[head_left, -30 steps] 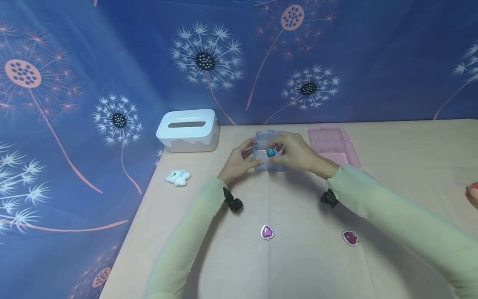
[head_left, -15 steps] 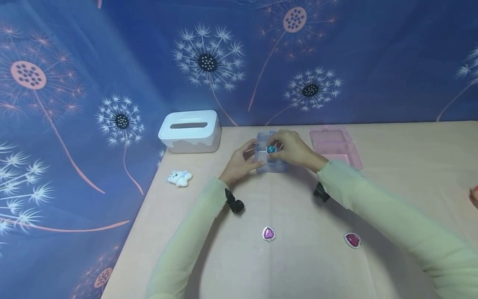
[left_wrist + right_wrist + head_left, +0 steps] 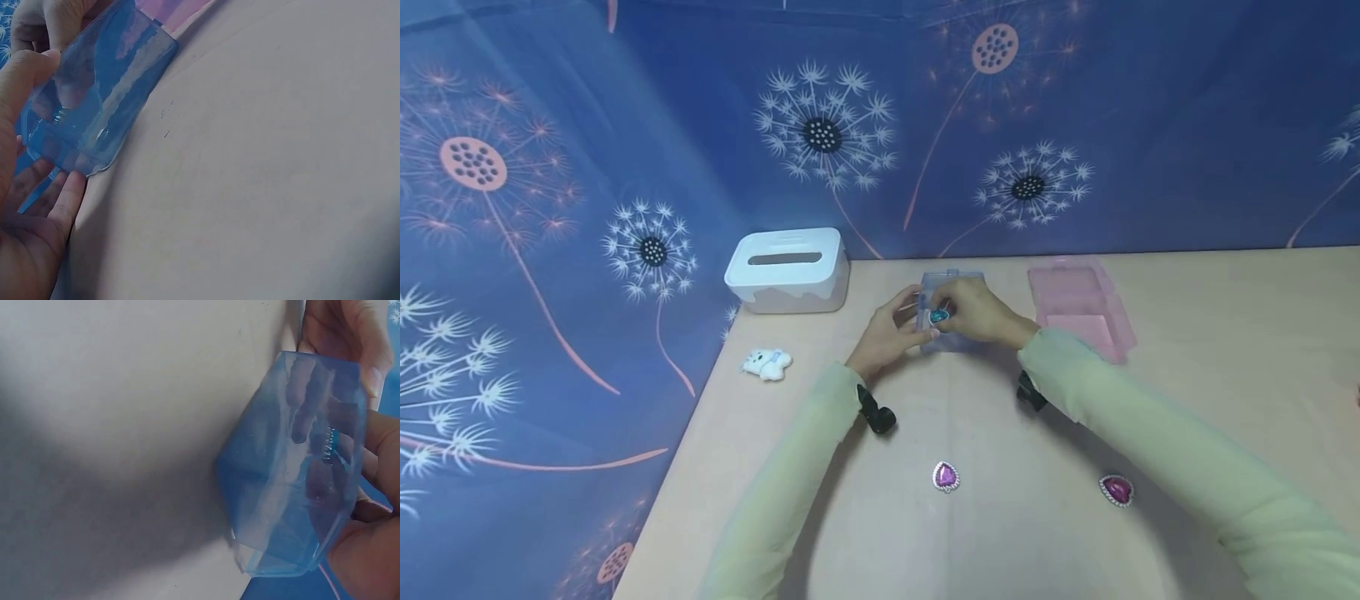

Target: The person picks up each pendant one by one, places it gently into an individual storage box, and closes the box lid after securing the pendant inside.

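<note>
A clear blue plastic box (image 3: 952, 342) stands open at the middle of the table's far side. My left hand (image 3: 883, 337) steadies its left side, thumb at the near rim and fingers round the outside. Inside the box, my right hand (image 3: 981, 312) pinches a teal gem (image 3: 938, 317) with a silvery beaded edge. Through the box wall (image 3: 262, 469) in the right wrist view, the gem and fingertips show blurred. Nearer on the table lie a purple heart gem (image 3: 946, 477) and a dark pink heart gem (image 3: 1117, 490), both with beaded rims.
An open pink plastic box (image 3: 1082, 333) lies just right of the blue one. At the back left is a white tissue box (image 3: 787, 271), with a small white animal figure (image 3: 767, 364) in front of it. A patterned blue cloth (image 3: 880, 50) hangs behind the table.
My right hand has lowered the teal gem further into the blue box, slightly to the left. My left hand keeps its place on the box. The head view has shifted slightly.
</note>
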Demonstrator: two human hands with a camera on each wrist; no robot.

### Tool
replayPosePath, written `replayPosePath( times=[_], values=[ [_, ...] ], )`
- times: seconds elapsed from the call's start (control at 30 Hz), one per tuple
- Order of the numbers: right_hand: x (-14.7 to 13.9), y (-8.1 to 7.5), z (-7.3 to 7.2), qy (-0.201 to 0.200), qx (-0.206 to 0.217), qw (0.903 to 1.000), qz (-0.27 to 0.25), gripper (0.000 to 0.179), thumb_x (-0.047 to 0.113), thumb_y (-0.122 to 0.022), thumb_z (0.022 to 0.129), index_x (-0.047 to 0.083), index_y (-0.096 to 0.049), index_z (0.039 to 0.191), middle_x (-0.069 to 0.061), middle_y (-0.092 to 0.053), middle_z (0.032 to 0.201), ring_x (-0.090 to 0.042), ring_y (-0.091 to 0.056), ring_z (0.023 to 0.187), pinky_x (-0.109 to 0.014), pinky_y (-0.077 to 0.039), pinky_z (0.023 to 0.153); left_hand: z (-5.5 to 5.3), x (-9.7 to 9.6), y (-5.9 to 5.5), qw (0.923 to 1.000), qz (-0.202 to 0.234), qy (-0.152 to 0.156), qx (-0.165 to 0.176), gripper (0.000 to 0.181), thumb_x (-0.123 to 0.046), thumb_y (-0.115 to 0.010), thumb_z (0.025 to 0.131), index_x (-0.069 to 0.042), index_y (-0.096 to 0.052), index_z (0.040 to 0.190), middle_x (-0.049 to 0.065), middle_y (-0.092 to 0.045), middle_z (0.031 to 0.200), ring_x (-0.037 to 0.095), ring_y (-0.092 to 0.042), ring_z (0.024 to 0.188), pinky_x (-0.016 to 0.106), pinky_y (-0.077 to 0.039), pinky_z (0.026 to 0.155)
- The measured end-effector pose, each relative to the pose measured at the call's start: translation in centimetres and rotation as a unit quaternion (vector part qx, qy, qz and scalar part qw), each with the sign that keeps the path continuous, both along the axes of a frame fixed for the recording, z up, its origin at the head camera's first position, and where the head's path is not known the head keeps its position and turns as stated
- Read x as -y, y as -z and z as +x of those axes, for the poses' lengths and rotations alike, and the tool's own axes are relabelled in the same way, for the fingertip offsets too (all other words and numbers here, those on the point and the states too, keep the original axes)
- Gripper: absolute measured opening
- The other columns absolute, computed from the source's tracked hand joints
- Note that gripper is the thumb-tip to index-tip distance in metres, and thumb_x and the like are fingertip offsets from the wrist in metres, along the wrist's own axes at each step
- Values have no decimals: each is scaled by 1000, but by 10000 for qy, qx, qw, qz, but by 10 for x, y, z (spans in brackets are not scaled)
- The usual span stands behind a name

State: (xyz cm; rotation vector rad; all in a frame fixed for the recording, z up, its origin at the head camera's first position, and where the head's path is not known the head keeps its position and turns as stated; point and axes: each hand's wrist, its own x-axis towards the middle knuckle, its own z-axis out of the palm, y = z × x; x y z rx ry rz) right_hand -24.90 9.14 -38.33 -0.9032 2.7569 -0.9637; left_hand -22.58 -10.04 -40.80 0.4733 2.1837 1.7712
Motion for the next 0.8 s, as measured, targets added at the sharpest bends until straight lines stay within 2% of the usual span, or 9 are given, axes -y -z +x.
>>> replayPosePath(
  times=[0.23, 0.47, 0.53, 0.63, 0.73, 0.8],
  values=[
    [6, -2, -4, -338, -321, 9982, 382, 20, 7, -80, 76, -2, -72, 92, -14, -73, 90, -25, -69, 82, -37, -61, 77, -4, 2, 3, 9998, 93, -114, 116, 87, -3, -76, 81, -7, -27, 152, 18, -34, 153, 34, -35, 142, 31, -41, 113],
    [6, -5, -4, -305, -255, 9965, 739, 19, 7, -82, 75, -1, -72, 88, -12, -71, 84, -21, -66, 78, -34, -60, 75, -14, -1, 24, 9993, 30, -315, -183, 85, -5, -78, 79, -14, -32, 150, 11, -39, 150, 28, -40, 140, 22, -45, 107],
    [6, -5, -5, -323, -282, 9957, 815, 18, 8, -82, 74, 0, -72, 87, -11, -70, 81, -19, -64, 74, -33, -59, 73, -13, -1, 22, 9995, 61, -274, -140, 86, -3, -78, 79, -12, -31, 150, 12, -38, 151, 29, -40, 140, 25, -44, 109],
    [7, -3, -5, -329, -333, 9941, 977, 16, 9, -82, 74, 2, -72, 84, -8, -69, 77, -17, -61, 70, -31, -57, 70, -8, -2, 12, 9998, 137, -167, -37, 87, -1, -77, 79, -8, -29, 151, 17, -36, 152, 33, -37, 141, 30, -42, 112],
    [8, -4, -6, -329, -182, 9938, 1043, 13, 6, -81, 73, 2, -72, 82, -8, -68, 76, -17, -58, 70, -30, -56, 69, -2, -2, 3, 9997, 199, -116, 39, 87, 1, -76, 79, -4, -27, 151, 20, -34, 152, 35, -36, 142, 34, -41, 113],
    [9, -4, -5, -297, -66, 9938, 1069, 13, 6, -81, 72, 3, -71, 80, -8, -68, 76, -17, -58, 71, -31, -55, 70, -1, -2, 3, 9998, 155, -110, 35, 87, 0, -76, 79, -5, -27, 151, 20, -34, 152, 35, -36, 141, 33, -41, 113]
  ],
)
